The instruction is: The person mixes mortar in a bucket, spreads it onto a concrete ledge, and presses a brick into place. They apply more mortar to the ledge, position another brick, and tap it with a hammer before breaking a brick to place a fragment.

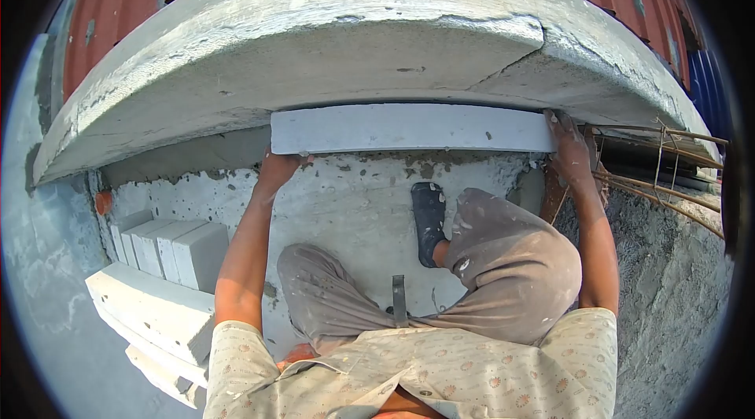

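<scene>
A long white block (pixel 409 128) lies lengthwise along the foot of the curved concrete ledge (pixel 330 57). My left hand (pixel 285 166) grips its left end from below, with part of the fingers hidden under the block. At the other end my right hand (pixel 568 144) holds the block's right edge, fingers wrapped over the end face. Grey mortar shows on the floor to the left of the block and along its lower edge.
Smaller white blocks (pixel 200 254) stand at the left, beside larger stacked blocks (pixel 157 309). Rusty bars (pixel 661 183) stick out at the right over rough concrete (pixel 668 293). Red corrugated sheet (pixel 118 18) rises behind the ledge. My shoe (pixel 429 222) is on the pale floor.
</scene>
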Available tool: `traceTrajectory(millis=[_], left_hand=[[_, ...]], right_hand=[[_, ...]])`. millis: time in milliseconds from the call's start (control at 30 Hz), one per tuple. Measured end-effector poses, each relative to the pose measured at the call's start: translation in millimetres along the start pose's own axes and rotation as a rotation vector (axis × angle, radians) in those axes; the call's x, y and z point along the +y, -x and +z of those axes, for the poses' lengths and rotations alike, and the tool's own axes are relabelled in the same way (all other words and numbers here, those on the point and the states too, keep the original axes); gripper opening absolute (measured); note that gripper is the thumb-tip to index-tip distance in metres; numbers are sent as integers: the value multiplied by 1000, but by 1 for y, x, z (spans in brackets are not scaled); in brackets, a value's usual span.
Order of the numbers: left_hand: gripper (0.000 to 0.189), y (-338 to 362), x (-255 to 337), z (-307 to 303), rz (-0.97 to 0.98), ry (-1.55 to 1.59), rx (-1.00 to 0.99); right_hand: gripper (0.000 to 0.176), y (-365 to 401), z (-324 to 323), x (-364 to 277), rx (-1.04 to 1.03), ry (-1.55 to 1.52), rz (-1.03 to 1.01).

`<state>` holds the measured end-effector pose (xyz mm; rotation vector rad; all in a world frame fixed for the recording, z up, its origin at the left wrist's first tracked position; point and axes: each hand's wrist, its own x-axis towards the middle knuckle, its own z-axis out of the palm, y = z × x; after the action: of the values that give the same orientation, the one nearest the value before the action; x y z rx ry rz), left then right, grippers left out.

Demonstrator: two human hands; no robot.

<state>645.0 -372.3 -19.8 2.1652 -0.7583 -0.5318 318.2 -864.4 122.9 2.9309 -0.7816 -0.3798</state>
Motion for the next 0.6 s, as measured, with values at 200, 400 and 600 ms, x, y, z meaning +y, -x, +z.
traceTrajectory(millis=[200,400,600], left_hand=[[87,19,21,-22,-334,571,-54],[101,7,78,-14,-487,884,182],[101,5,81,-10,-473,886,202]], right_hand=[[83,4,10,2,70,-48,-16],[81,0,28,9,138,-109,-22],[19,18,-12,-71,496,-1276,-144]])
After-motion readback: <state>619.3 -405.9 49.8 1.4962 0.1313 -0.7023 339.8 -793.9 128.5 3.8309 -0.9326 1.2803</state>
